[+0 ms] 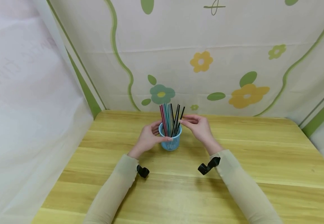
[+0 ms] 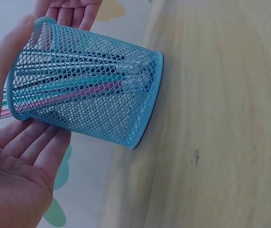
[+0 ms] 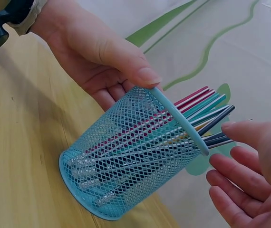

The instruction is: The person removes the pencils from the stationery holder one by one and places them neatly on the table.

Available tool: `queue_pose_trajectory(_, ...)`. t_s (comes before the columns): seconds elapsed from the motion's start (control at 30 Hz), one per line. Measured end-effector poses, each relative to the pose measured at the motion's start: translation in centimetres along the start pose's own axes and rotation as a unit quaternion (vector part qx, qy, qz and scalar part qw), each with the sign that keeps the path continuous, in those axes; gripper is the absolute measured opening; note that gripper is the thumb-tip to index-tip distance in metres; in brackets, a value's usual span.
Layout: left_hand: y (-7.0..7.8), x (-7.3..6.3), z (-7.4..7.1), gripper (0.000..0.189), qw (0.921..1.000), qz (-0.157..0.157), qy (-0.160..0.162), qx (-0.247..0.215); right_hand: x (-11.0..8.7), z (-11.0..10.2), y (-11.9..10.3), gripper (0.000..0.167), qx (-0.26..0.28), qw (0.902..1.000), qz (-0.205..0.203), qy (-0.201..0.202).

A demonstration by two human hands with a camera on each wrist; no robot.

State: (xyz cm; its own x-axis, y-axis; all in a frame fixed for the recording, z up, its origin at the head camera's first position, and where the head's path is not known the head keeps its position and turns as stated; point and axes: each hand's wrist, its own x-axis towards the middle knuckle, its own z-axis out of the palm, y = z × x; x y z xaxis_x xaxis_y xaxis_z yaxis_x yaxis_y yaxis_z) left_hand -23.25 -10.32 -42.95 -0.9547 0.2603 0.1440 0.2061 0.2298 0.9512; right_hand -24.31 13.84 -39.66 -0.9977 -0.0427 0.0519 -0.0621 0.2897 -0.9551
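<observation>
A light blue mesh pen holder point(image 1: 171, 143) stands upright on the wooden table. Slim pen-like sticks point(image 3: 199, 102) in red, teal, white and black fill it, their clear lower ends point(image 2: 138, 71) showing through the mesh. From the left, my left hand point(image 1: 148, 137) grips the holder near its rim, thumb in front and fingers around the far side. My right hand point(image 1: 199, 127) is at the rim's right side, pinching a black stick point(image 1: 182, 112) that leans outward between thumb and forefinger. Its other fingers point(image 3: 242, 183) are loosely bent beside the rim.
The wooden table point(image 1: 173, 193) runs back to a pale cloth backdrop point(image 1: 178, 37) printed with flowers, close behind the holder. Another pale cloth point(image 1: 25, 109) hangs at the left. Black wrist cameras point(image 1: 206, 166) sit at both sleeve cuffs.
</observation>
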Motion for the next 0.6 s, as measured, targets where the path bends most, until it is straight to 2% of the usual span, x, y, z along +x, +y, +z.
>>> queue_pose_trajectory(0.23,-0.15,-0.01,0.12,0.08,1.0,0.001,-0.001,-0.002,0.11,0.56,-0.21,0.038,0.03,0.9995,0.004,0.006)
queue_pose_trajectory(0.6,-0.12,-0.02,0.05,0.079,1.0,0.0,-0.001,-0.005,0.32,0.72,0.08,0.034,0.042,0.9991,-0.006,0.007)
